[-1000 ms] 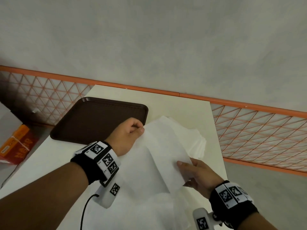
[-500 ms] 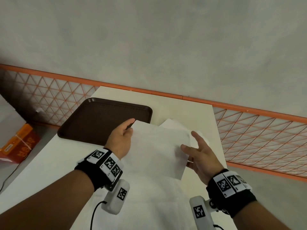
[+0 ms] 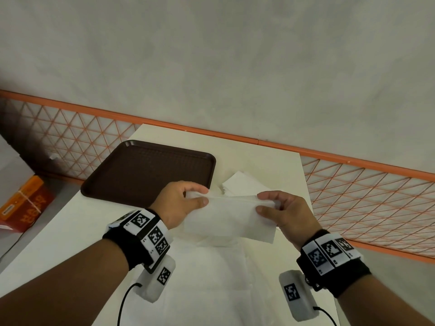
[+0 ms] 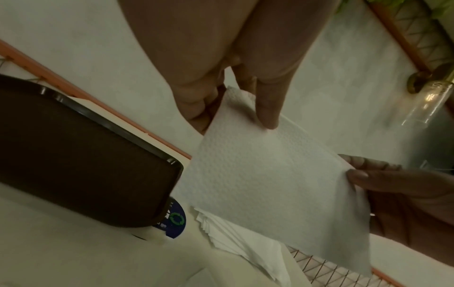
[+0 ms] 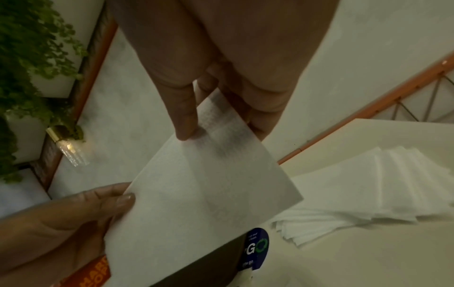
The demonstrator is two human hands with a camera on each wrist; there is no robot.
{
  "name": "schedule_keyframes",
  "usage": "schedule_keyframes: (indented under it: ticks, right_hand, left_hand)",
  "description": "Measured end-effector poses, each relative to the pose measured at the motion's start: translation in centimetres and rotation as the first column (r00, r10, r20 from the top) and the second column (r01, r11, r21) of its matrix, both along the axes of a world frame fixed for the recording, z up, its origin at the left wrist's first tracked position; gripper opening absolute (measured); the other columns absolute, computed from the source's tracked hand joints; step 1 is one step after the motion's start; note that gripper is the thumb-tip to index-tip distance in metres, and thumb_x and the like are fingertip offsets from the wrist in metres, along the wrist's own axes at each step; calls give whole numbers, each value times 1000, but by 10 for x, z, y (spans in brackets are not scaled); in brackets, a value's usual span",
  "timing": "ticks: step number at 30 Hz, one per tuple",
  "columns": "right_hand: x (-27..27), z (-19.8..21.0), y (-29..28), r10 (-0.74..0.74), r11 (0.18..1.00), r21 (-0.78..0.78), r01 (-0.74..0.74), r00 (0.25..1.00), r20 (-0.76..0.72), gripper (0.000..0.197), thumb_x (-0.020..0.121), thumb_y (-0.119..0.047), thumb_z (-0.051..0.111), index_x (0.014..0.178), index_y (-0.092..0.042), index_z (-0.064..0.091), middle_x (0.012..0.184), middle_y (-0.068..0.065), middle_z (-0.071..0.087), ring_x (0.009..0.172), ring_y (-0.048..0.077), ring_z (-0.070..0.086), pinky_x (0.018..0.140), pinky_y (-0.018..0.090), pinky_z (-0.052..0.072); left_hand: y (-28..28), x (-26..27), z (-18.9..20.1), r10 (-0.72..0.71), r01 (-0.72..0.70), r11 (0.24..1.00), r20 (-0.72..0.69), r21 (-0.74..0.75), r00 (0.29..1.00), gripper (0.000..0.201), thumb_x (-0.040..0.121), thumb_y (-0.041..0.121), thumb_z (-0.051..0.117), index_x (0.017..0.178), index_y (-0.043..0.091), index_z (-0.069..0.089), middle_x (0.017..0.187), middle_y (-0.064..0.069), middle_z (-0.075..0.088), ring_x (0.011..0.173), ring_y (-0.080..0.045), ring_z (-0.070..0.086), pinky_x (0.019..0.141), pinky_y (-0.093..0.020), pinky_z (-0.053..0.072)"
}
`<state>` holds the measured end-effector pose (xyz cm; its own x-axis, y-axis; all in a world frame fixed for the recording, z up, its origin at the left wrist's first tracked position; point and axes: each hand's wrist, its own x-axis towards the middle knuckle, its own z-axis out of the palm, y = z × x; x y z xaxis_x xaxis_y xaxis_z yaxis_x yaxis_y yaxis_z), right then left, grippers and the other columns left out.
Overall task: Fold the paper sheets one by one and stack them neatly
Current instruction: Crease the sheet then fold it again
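Note:
A white paper sheet [image 3: 228,217] hangs folded in the air between both hands, above the table. My left hand [image 3: 186,201] pinches its upper left corner between thumb and fingers. My right hand [image 3: 275,208] pinches the upper right corner the same way. The left wrist view shows the sheet [image 4: 270,184] with its embossed texture, my thumb on top. In the right wrist view the sheet [image 5: 203,203] hangs down from my thumb and fingers. A loose pile of white sheets [image 3: 244,187] lies on the table behind the held one, fanned out [image 5: 368,184].
A dark brown tray [image 3: 146,170] sits on the cream table [image 3: 259,151] at the back left. An orange lattice railing [image 3: 367,196] runs behind and to the right of the table. An orange box [image 3: 23,203] lies on the floor at left. White cloth covers my lap.
The sheet was spread open between my hands; its top edge has since come down into a fold, and both hands have closed into pinches at the upper corners, nearer together.

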<state>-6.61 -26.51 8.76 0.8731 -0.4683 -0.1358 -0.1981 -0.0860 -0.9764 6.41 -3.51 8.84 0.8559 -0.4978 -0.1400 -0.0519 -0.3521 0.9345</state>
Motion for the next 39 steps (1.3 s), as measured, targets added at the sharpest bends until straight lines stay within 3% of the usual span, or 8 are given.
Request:
schedule_keyframes:
  ticks: [5, 11, 14, 17, 22, 29, 34, 39]
  right_hand:
    - [1, 2, -1, -7, 994, -111, 5, 1000, -13, 12, 80, -9, 75, 83, -20, 73, 80, 4, 70, 69, 19, 61, 67, 31, 50]
    - [0, 4, -8, 2, 963, -268, -18, 998, -57, 8, 83, -13, 73, 78, -18, 72, 70, 3, 69, 63, 15, 58, 67, 35, 50]
    - [-2, 7, -17, 36, 879, -455, -141, 972, -231, 10, 83, -25, 73, 74, -24, 69, 73, -3, 70, 68, 16, 62, 69, 33, 52]
    - [-2, 19, -20, 9, 671, -667, -324, 903, -430, 16, 82, -47, 69, 92, -35, 65, 102, -12, 68, 90, 11, 61, 73, 24, 44]
    - [16, 36, 12, 242, 524, -720, -454, 891, -385, 46, 85, -54, 60, 126, -31, 59, 128, -14, 61, 117, 11, 55, 100, 29, 43]
    - [20, 42, 12, 307, 452, -750, -483, 873, -378, 26, 100, -34, 45, 106, -25, 68, 96, -9, 70, 83, 12, 57, 74, 24, 44]
    - [10, 47, -9, 294, 444, -744, -499, 866, -405, 22, 98, -31, 49, 102, -26, 70, 92, -11, 70, 82, 11, 60, 73, 23, 47]
    - [18, 43, -2, 271, 237, -784, -574, 814, -514, 26, 99, -38, 40, 102, -29, 65, 94, -4, 69, 85, 23, 59, 74, 35, 49]
  left_hand:
    - [-2, -1, 2, -4, -9, 997, 178, 74, 984, 15, 82, 23, 74, 80, 37, 69, 104, 9, 58, 100, -13, 59, 87, -29, 51]
    - [-1, 3, 8, -50, -14, 982, 334, 186, 941, 7, 86, 27, 70, 91, 28, 73, 145, 11, 38, 132, -9, 38, 111, -36, 33]
    - [-2, 4, 15, -144, 44, 975, 461, 219, 876, 10, 89, 27, 65, 96, 23, 73, 127, 8, 58, 116, -6, 52, 104, -29, 41]
    - [-7, 5, 21, -308, 127, 930, 545, 344, 780, 17, 93, 31, 57, 100, 23, 71, 97, 10, 69, 91, -6, 62, 87, -35, 52]
    - [-26, -1, 30, -489, 226, 846, 534, 483, 690, 20, 96, 37, 52, 105, 27, 68, 94, 10, 69, 86, -9, 63, 81, -35, 54]
    - [-18, 8, 35, -300, 231, 950, 410, 209, 861, 12, 90, 26, 64, 97, 24, 73, 92, 14, 71, 90, -2, 65, 87, -29, 53]
    - [-7, 16, 20, -283, 201, 946, 345, 255, 895, 13, 88, 34, 65, 98, 28, 72, 88, 16, 69, 80, 0, 64, 80, -29, 55]
    - [-37, 2, 21, -624, 293, 726, 418, 622, 660, 37, 91, 52, 52, 120, 31, 61, 116, 13, 65, 105, -9, 59, 92, -34, 48]
